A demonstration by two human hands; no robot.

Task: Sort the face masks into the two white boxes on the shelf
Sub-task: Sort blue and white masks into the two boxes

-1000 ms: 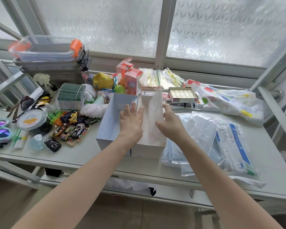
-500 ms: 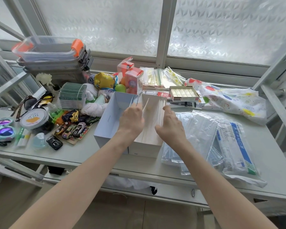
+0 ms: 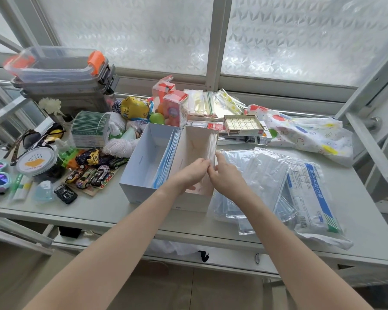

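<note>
Both hands meet at the right white box (image 3: 194,153): the left hand (image 3: 193,170) and right hand (image 3: 225,175) are curled onto the white masks (image 3: 212,144) stood at its 3 o'clock wall. Blue masks (image 3: 166,162) are stood in the left white box (image 3: 143,157); bagged masks (image 3: 267,182) lie at 3 o'clock.

Both bare forearms reach forward side by side, and the left hand (image 3: 192,172) and the right hand (image 3: 225,175) meet at their fingertips, with the fingers of both bent in a pinch.
</note>
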